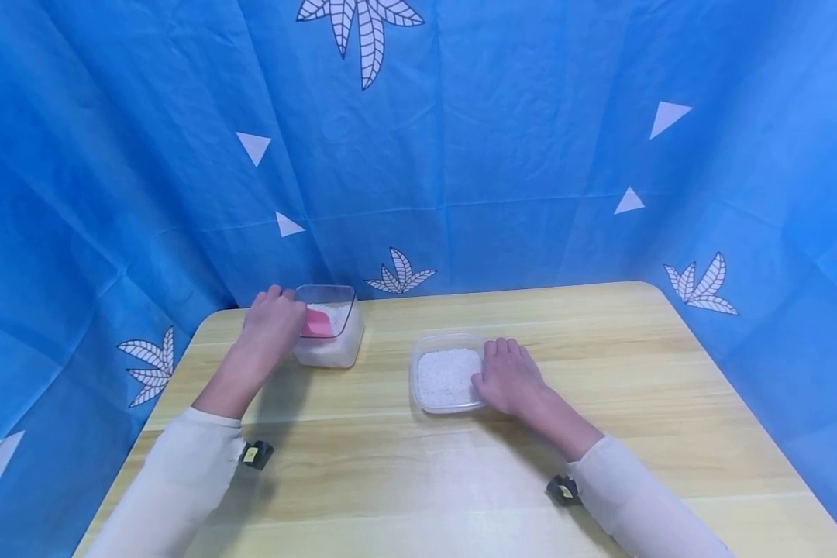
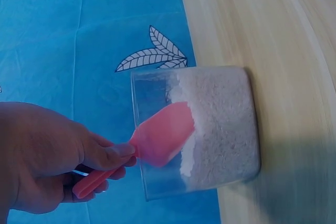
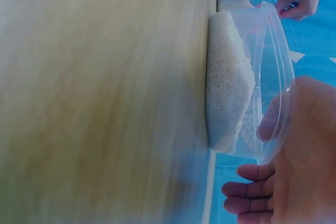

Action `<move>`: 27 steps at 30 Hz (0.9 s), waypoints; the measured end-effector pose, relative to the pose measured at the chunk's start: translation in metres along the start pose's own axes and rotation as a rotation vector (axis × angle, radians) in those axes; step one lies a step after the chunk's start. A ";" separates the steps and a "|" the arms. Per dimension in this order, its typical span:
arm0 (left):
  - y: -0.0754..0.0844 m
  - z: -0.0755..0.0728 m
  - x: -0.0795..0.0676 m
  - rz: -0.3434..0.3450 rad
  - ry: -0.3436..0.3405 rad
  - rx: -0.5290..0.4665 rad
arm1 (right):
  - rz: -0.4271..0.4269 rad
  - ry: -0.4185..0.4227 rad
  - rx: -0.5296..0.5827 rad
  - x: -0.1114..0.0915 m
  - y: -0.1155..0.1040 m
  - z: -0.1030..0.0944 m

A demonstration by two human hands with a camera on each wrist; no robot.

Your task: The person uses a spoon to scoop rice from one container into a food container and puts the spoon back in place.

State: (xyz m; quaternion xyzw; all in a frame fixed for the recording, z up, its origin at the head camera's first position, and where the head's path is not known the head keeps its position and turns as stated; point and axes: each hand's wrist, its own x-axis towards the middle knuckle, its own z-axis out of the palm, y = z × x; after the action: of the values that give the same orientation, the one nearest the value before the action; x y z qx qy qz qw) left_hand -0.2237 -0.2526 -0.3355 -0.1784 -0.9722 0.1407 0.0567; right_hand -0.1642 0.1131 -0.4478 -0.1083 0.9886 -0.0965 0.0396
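My left hand pinches the handle of a pink scoop between thumb and fingers. The scoop's bowl reaches inside a clear square container, its tip at the surface of white rice-like grains. That container stands near the table's back edge, left of centre. My right hand holds the rim of a lower clear plastic tub at its right side. Its thumb shows through the clear wall, with the other fingers outside. White grains lie in this tub too.
Both containers stand on a light wooden table. A blue curtain with white leaf and triangle prints hangs right behind the table and along its sides. Small black devices are strapped at both wrists.
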 end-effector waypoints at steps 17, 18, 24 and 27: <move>0.006 0.007 0.012 0.004 -0.024 -0.016 | 0.002 -0.003 -0.005 0.001 -0.001 -0.001; 0.006 0.008 0.012 0.008 -0.021 -0.014 | 0.002 -0.003 -0.004 0.001 -0.001 -0.001; 0.008 0.015 0.019 0.029 -0.034 -0.009 | 0.001 -0.006 -0.009 0.001 0.000 -0.001; 0.010 0.018 0.023 0.034 -0.051 -0.009 | 0.002 -0.012 -0.012 0.001 0.000 -0.001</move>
State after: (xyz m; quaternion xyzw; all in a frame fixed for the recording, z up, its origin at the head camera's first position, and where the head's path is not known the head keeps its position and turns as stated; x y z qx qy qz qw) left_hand -0.2449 -0.2397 -0.3546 -0.1917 -0.9707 0.1418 0.0289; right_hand -0.1656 0.1127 -0.4473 -0.1083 0.9890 -0.0900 0.0448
